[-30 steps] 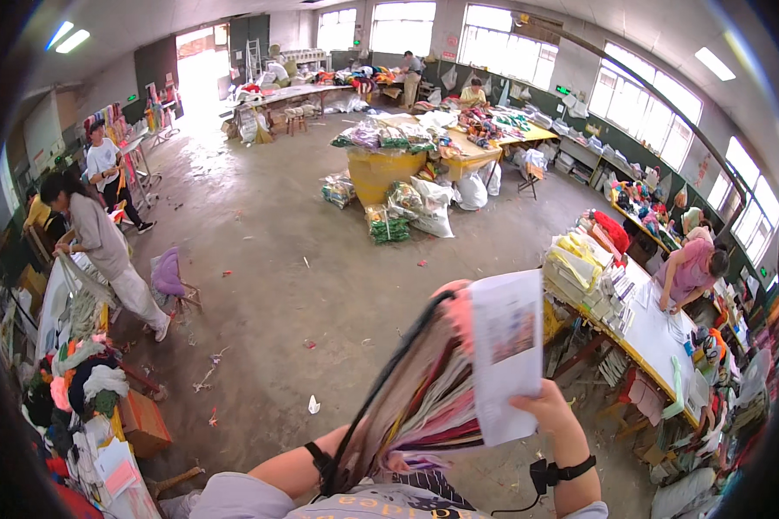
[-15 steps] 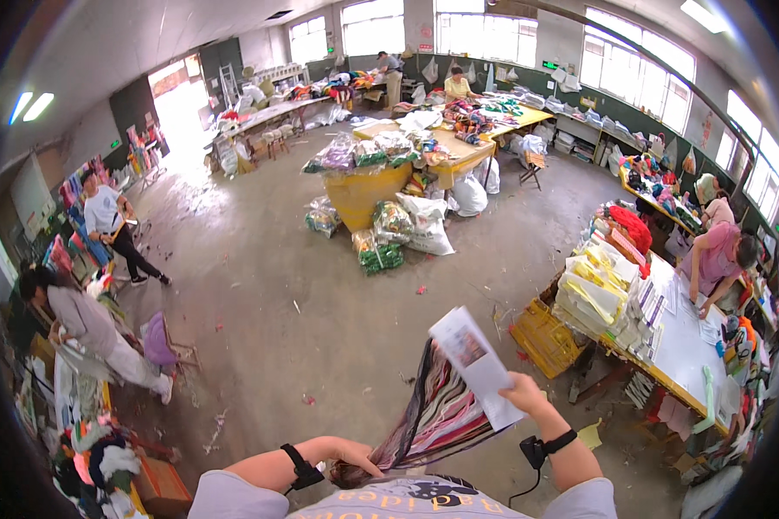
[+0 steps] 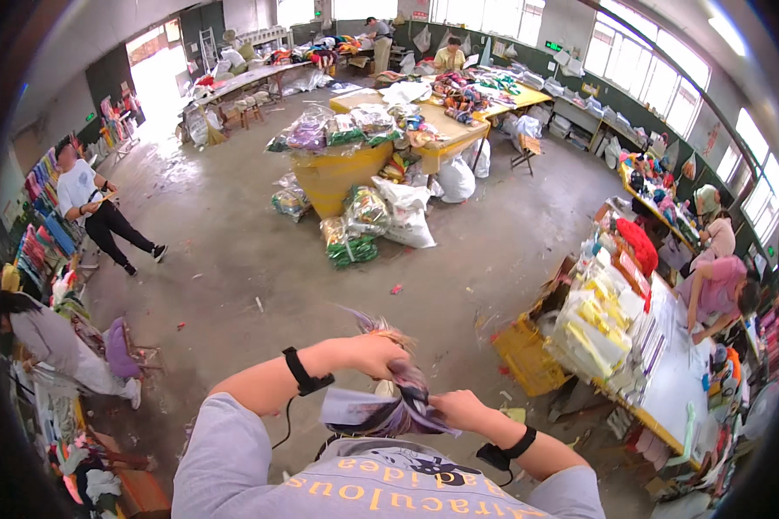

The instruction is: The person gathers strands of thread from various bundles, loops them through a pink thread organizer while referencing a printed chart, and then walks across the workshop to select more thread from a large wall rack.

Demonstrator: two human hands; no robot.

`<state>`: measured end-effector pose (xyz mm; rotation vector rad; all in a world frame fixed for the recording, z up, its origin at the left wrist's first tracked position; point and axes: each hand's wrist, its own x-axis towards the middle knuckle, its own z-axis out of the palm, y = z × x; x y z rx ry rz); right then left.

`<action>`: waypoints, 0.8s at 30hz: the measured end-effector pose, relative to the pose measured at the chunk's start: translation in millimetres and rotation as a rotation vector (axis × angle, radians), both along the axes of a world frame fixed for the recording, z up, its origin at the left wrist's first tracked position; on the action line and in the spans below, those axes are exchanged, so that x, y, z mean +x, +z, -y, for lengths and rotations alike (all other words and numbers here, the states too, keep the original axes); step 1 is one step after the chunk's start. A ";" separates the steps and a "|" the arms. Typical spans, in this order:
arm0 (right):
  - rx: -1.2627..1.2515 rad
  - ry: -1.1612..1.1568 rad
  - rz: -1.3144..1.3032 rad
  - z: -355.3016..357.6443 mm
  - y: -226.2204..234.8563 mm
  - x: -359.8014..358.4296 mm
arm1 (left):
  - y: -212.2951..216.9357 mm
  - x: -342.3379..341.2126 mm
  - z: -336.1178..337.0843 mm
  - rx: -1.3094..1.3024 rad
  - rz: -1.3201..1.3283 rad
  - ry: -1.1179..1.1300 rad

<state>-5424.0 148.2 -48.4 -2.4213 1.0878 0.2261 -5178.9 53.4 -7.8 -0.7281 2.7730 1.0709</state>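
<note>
In front of my chest, a multicoloured striped cloth (image 3: 411, 381) is bunched and twisted between my two hands. My left hand (image 3: 379, 355) is closed around its upper part, and loose strand-like ends stick out past the fingers. Lower and to the right, my right hand (image 3: 460, 409) pinches another part of the same cloth. A pale printed card (image 3: 346, 408) shows at the left of the bunch, partly covered by cloth; whether a finger touches it cannot be seen. Folds of cloth lie close to my shirt.
Ahead stands a yellow-sided table (image 3: 342, 182) piled with bagged goods, with white sacks (image 3: 404, 212) on the floor. At right are a yellow crate (image 3: 528, 355) and a worktable (image 3: 662, 363) with stacked packets. People work at left, right and far back. Scraps dot the concrete floor (image 3: 234, 346).
The cloth, earlier hanging spread out, is now bunched up near my chest. My left hand has risen onto it. My right hand has left the card's edge and moved down-left to the cloth.
</note>
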 end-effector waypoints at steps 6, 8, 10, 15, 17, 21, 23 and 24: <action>0.356 -0.375 0.590 136.8 8.7 -35.0 | -100.1 43.6 132.9 1.809 -0.748 0.464; 0.444 -0.481 0.644 178.8 12.3 -41.5 | -118.0 19.9 172.1 1.951 -1.129 0.272; 0.488 -0.516 0.729 213.9 8.0 -49.6 | -128.9 -9.2 187.5 1.549 -0.469 0.126; 0.423 -0.920 1.070 307.4 -24.0 -98.9 | -98.4 -51.5 280.3 1.801 -0.404 0.311; 0.313 -0.990 1.138 352.3 -39.0 -120.7 | -137.1 -61.8 330.6 1.692 -0.336 0.451; 0.182 -1.147 1.167 449.0 -112.7 -196.1 | -108.7 -113.4 425.3 1.309 -0.250 0.461; 0.115 -1.149 1.140 505.3 -141.1 -231.0 | -122.1 -149.0 467.8 0.825 -0.217 0.370; 0.037 -1.144 0.983 532.5 -145.8 -242.6 | -123.0 -167.9 491.3 0.354 -0.174 0.271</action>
